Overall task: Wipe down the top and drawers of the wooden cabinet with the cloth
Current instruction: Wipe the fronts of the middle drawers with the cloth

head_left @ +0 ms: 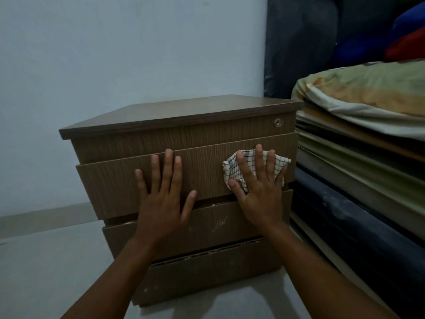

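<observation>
Presently my left hand (161, 199) lies flat and empty on the 2nd drawer front (110, 185) of the wooden cabinet (184, 111), my right hand (258, 194) flat, pressing the checked cloth (281, 161) there; risk: ungripped cloth slips free, or pressure shifts the drawer.

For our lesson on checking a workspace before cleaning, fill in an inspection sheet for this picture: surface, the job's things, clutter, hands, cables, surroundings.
Surface: wooden cabinet stands on a pale floor; whitish scuffs mark the middle drawer.
Job's things: checked cloth lies against the right part of the upper drawer.
Clutter: nothing seen.
Hands: left hand flat on the upper drawer, fingers spread; right hand flat over the cloth, pressing it to the drawer.
Cables: nothing seen.
Surroundings: plain wall behind; stacked mattresses with a pillow on top, to the right; round lock at the cabinet's top right.
</observation>
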